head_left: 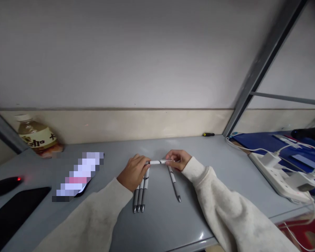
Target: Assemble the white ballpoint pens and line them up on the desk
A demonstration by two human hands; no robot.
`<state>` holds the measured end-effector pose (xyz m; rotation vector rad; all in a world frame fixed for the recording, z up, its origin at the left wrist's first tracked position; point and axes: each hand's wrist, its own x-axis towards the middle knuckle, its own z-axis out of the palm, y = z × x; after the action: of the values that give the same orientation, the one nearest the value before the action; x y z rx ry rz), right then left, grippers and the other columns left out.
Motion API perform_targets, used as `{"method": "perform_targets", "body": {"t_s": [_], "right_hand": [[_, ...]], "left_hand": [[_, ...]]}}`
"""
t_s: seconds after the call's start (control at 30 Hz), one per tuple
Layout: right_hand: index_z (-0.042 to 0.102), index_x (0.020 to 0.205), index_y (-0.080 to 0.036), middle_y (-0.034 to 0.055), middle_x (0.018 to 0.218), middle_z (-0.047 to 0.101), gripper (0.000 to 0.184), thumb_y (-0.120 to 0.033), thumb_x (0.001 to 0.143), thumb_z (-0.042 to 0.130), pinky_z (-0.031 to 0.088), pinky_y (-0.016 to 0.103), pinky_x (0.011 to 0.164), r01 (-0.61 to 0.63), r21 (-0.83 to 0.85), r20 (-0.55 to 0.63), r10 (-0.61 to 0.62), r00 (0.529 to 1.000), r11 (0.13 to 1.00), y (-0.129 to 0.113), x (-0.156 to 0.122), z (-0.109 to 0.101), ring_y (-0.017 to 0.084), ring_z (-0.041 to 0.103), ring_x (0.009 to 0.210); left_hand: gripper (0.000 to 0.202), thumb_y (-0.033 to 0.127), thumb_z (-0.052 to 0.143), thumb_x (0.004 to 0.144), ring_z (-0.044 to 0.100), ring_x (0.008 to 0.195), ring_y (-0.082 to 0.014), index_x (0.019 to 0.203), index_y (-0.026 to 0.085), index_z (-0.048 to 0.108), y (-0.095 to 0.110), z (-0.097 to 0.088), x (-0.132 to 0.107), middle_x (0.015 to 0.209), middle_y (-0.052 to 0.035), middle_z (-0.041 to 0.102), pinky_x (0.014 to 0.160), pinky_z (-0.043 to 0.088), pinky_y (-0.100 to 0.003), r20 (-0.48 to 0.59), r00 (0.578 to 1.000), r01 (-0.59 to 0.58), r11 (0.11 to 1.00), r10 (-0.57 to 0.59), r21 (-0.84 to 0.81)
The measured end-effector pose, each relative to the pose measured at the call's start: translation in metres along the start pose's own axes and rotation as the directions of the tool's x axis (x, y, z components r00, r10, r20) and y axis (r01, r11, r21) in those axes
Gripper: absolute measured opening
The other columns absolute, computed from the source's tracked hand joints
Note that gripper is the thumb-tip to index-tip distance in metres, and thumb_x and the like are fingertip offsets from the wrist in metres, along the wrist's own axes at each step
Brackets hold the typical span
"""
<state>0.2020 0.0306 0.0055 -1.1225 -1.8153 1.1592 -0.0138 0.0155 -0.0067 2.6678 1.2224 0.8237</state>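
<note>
Between my two hands a white and grey pen [155,162] is held level above the desk. My left hand [136,170] is closed round its left end, and the fingers of my right hand [180,160] pinch its right end. Below my left hand, several matching pens [140,199] lie side by side, tips toward me, their upper parts partly hidden by the hand. One more pen [175,183] lies slanted under my right hand, its upper end covered.
On the left are a drink bottle [38,134], a phone [80,176] with a blurred screen, a black flat object [18,213] and a dark device with a red light [5,185]. A small yellow-black screwdriver [208,134] lies near the wall. A power strip [275,175] with plugged chargers stands right.
</note>
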Motion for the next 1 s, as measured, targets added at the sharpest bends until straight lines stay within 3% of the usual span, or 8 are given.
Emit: {"method": "perform_targets", "body": {"t_s": [0.1, 0.2, 0.4, 0.53, 0.67, 0.83, 0.93, 1.0], "right_hand": [[0.056, 0.075, -0.015, -0.0084, 0.037, 0.039, 0.035, -0.05, 0.074, 0.054, 0.025, 0.02, 0.039, -0.005, -0.029, -0.003, 0.005, 1.0, 1.0, 0.0008, 0.0004, -0.0007, 0.006, 0.033, 0.035], [0.055, 0.088, -0.015, -0.0115, 0.04, 0.037, 0.041, -0.042, 0.06, 0.07, 0.023, 0.018, 0.039, 0.034, -0.017, -0.03, -0.034, 0.999, 0.999, 0.0008, 0.0005, -0.0015, 0.005, 0.032, 0.037], [0.054, 0.065, -0.015, -0.0069, 0.037, 0.041, 0.039, -0.052, 0.077, 0.048, 0.025, 0.02, 0.038, -0.029, -0.058, 0.025, 0.031, 0.999, 0.998, 0.001, -0.0001, -0.0019, 0.006, 0.032, 0.034], [0.054, 0.082, -0.017, -0.0106, 0.043, 0.041, 0.039, -0.043, 0.059, 0.071, 0.026, 0.018, 0.038, 0.013, -0.001, -0.005, -0.013, 1.0, 1.0, 0.0034, -0.0002, 0.0001, 0.005, 0.035, 0.036], [0.054, 0.07, -0.015, -0.0058, 0.042, 0.045, 0.039, -0.053, 0.074, 0.051, 0.027, 0.02, 0.036, -0.049, -0.018, 0.014, 0.05, 0.999, 0.999, 0.0035, -0.0006, 0.001, 0.006, 0.036, 0.033], [0.056, 0.08, -0.015, -0.0065, 0.051, 0.049, 0.037, -0.041, 0.058, 0.071, 0.029, 0.019, 0.041, 0.046, -0.079, -0.048, -0.05, 0.998, 0.996, -0.0001, -0.0004, -0.0006, 0.005, 0.038, 0.04], [0.056, 0.068, -0.014, -0.007, 0.04, 0.04, 0.034, -0.047, 0.074, 0.054, 0.025, 0.02, 0.039, 0.002, -0.128, -0.013, -0.003, 1.0, 0.992, 0.0003, -0.0008, -0.0011, 0.006, 0.033, 0.037], [0.057, 0.086, -0.014, -0.0089, 0.04, 0.037, 0.034, -0.047, 0.075, 0.054, 0.024, 0.02, 0.04, 0.014, -0.116, -0.033, -0.018, 0.999, 0.993, 0.0013, -0.0013, -0.001, 0.007, 0.033, 0.037]], "left_hand": [[0.02, 0.023, 0.033, 0.09, 0.049, 0.081, -0.0203, 0.087, 0.018, 0.052, -0.0005, 0.0003, 0.0003, 0.083, -0.0048, 0.059, 0.074, 0.041, -0.034, -0.01, 1.0, -0.021, 1.0, 0.021, 0.018], [0.021, 0.023, 0.033, 0.09, 0.049, 0.079, -0.02, 0.086, 0.018, 0.052, -0.0006, -0.0003, 0.0002, 0.08, -0.0045, 0.059, 0.072, 0.041, -0.034, -0.016, 1.0, -0.026, 0.999, 0.027, 0.034], [0.021, 0.022, 0.033, 0.09, 0.049, 0.079, -0.0198, 0.087, 0.017, 0.054, -0.0001, -0.0005, 0.0004, 0.081, -0.0048, 0.058, 0.072, 0.041, -0.033, 0.0, 0.999, -0.041, 0.999, 0.041, 0.024], [0.022, 0.021, 0.033, 0.09, 0.048, 0.078, -0.02, 0.087, 0.017, 0.054, 0.0004, 0.0001, 0.0005, 0.079, -0.005, 0.057, 0.072, 0.041, -0.033, 0.006, 0.999, -0.045, 0.998, 0.045, 0.031], [0.023, 0.02, 0.031, 0.09, 0.048, 0.079, -0.0199, 0.089, 0.016, 0.054, 0.0012, 0.0001, -0.0002, 0.08, -0.0053, 0.057, 0.072, 0.041, -0.034, -0.001, 0.998, -0.065, 0.998, 0.065, 0.026], [0.024, 0.022, 0.03, 0.091, 0.048, 0.078, -0.0195, 0.089, 0.017, 0.054, 0.0006, 0.0011, -0.001, 0.078, -0.0047, 0.056, 0.071, 0.041, -0.033, -0.009, 0.997, -0.073, 0.997, 0.073, 0.035], [0.024, 0.022, 0.03, 0.091, 0.048, 0.079, -0.0195, 0.09, 0.016, 0.054, -0.0003, 0.002, -0.001, 0.08, -0.005, 0.056, 0.072, 0.042, -0.033, -0.012, 0.997, -0.077, 0.996, 0.078, 0.034], [0.025, 0.022, 0.029, 0.091, 0.048, 0.079, -0.0197, 0.089, 0.016, 0.054, -0.0007, 0.0023, -0.001, 0.08, -0.0053, 0.056, 0.072, 0.042, -0.034, -0.013, 0.997, -0.078, 0.996, 0.078, 0.035]]}}
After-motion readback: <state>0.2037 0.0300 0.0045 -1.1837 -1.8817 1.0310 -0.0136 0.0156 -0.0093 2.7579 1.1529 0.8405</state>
